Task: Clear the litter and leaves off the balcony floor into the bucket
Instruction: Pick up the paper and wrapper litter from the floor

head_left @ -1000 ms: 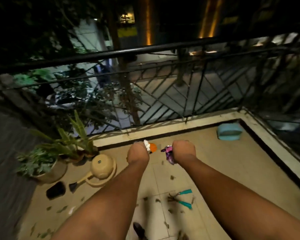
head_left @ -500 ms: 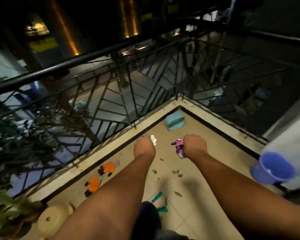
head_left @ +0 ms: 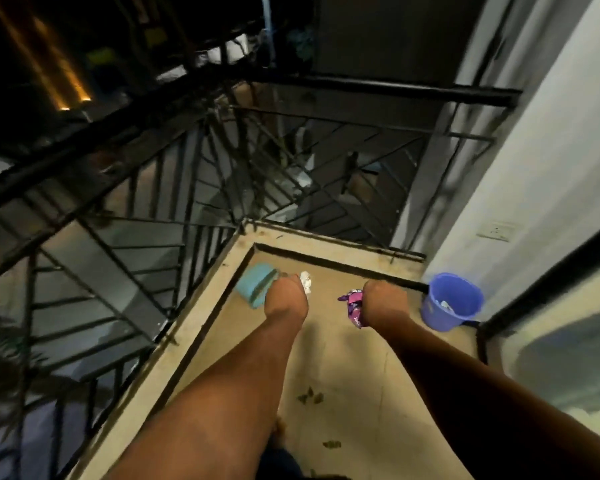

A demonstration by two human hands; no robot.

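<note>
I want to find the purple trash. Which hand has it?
The right hand holds the purple wrapper; the left hand holds white paper.

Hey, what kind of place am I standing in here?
It looks like an upper-floor apartment balcony at night. A black metal railing runs round a tiled floor corner, with a drop beyond it, and a building wall with a wall socket stands on the right beside a blue bucket.

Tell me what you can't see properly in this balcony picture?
Head view only:
- Fingers of left hand and right hand: hidden behind the knuckles.
- White scrap: mostly hidden by the left hand.
- Purple wrapper: print blurred.
- Bucket: contents too dim.
- Teal thing: blurred, partly covered.
</note>
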